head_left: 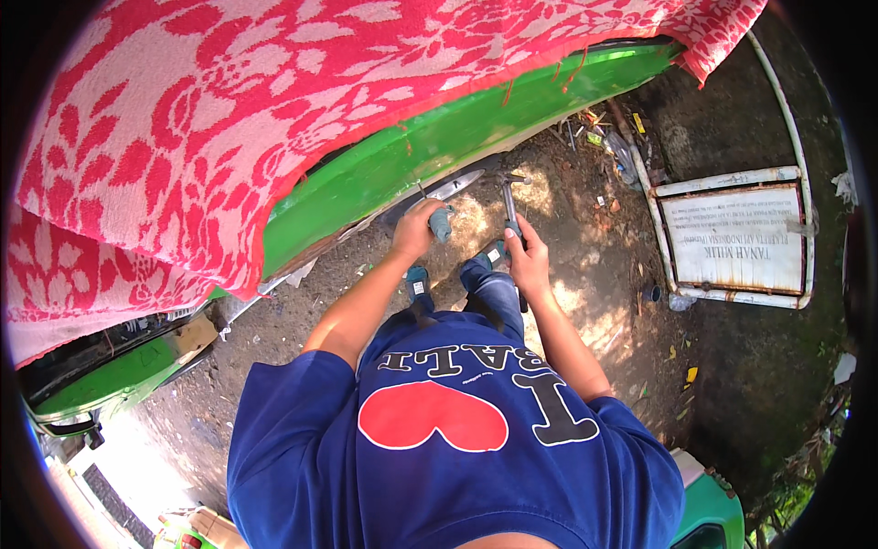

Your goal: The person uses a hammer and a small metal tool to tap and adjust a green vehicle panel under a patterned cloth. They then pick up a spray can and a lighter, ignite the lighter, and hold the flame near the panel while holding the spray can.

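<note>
At the near side of the green panel (457,133), a person in a blue T-shirt (466,485) stands over the dirt ground (585,316) with both hands full. The right hand (528,259) is wrapped around the handle of a hammer (510,209), and the left hand (414,229) is closed on a grey-green piece (442,225), whose end sticks out to the right of the fist. A thin metal rod (422,190) shows at the far side of that fist, toward the panel; whether it and the grey-green piece are one thing cannot be told.

The hammer lies to the right of the left hand, well apart from it. Its long axis runs from near to far, tipped a little left at the far end, so that its head is at the far end, beyond the right hand and slightly farther out than the rod. The left hand is the nearer of the two to the panel's lower edge, which slants from near left to far right.

A red and pink cloth (229,128) hangs over the top of the panel. Between and below the hands, a left shoe (418,282) and a right shoe (485,260) stand on the ground. Farther right, a white metal frame (727,178) holds a sign (734,240).
</note>
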Demonstrator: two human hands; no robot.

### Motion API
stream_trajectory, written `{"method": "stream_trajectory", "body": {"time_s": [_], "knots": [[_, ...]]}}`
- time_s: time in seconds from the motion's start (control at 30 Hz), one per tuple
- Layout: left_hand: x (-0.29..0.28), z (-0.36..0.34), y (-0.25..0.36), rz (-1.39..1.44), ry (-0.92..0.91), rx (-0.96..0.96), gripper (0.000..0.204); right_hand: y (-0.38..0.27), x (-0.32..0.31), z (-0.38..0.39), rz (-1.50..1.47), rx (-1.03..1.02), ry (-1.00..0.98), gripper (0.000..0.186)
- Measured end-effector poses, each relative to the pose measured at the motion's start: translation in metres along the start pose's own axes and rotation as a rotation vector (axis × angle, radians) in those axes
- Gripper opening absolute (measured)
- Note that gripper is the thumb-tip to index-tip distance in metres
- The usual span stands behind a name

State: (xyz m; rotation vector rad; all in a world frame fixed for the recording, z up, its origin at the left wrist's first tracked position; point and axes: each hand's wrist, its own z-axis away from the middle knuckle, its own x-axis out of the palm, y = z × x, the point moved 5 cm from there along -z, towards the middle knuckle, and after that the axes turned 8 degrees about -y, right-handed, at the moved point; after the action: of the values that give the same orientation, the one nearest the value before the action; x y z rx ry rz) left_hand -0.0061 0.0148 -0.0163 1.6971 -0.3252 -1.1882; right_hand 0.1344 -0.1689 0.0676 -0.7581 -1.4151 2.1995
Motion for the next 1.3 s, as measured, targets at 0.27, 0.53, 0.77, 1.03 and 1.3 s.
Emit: {"method": "stream_trajectory", "body": {"time_s": [0.27,0.53,0.77,1.03,1.3], "knots": [[-0.007,-0.013,-0.004,0.021,0.052,0.006,0.041,0.008,0.003,0.001,0.040,-0.013,0.003,0.043],[-0.009,-0.016,-0.007,0.073,0.081,0.052,0.040,0.001,0.005,0.001,0.015,-0.047,-0.002,0.043],[-0.011,-0.025,-0.017,0.168,0.109,-0.037,0.029,0.000,0.004,0.001,0.056,0.004,-0.026,0.043],[-0.020,-0.038,-0.014,0.139,0.132,-0.096,0.031,-0.050,0.025,0.012,0.243,-0.394,-0.088,0.039],[-0.022,-0.042,-0.064,0.013,0.049,-0.185,0.033,-0.045,0.064,-0.011,0.509,-0.294,-0.297,0.038]]}}
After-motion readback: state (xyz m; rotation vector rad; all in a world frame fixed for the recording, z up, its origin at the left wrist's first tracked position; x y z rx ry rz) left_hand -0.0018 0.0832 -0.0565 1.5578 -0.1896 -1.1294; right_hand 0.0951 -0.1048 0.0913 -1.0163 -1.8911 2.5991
